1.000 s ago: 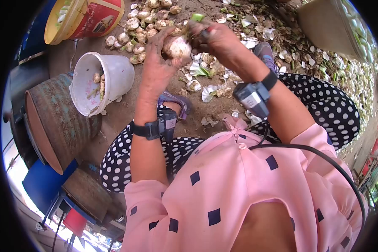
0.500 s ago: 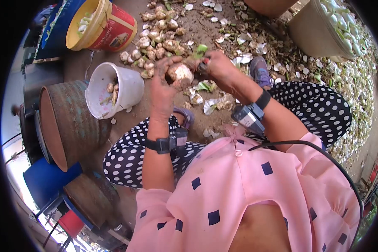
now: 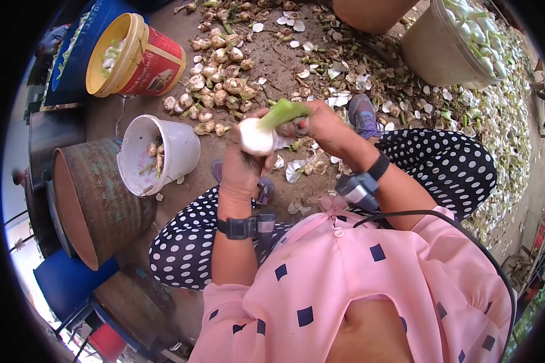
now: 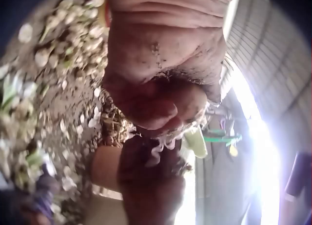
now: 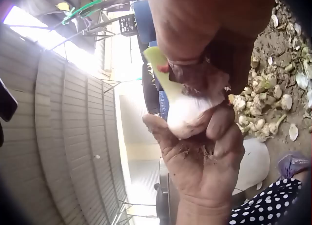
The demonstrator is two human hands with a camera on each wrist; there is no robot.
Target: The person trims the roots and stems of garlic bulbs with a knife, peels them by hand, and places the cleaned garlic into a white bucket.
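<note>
A garlic bulb [image 3: 256,138], smooth and white with a short thick green stem [image 3: 284,113], rests in my left hand [image 3: 241,171]. In the right wrist view, the curled fingers and thumb of that hand cup the bulb from below. My right hand [image 3: 328,128] is curled against the bulb's side beside the stem. It pinches loose, dirty outer skin [image 5: 202,81] that hangs off the white bulb. A small red bit [image 5: 164,68] shows at the right hand's fingers; I cannot tell what it belongs to. Soil clings to both hands.
Unpeeled garlic bulbs [image 3: 215,75] lie piled on the ground ahead. A white bucket [image 3: 184,148] with a few bulbs and a yellow bucket [image 3: 136,60] stand left, near a rusty drum [image 3: 103,193]. A large tub [image 3: 433,51] of peeled garlic stands right, among scattered skins [image 3: 515,139].
The bulb, brown and soil-marked before, now shows a clean white side, and its green stem points right. The head view has shifted slightly.
</note>
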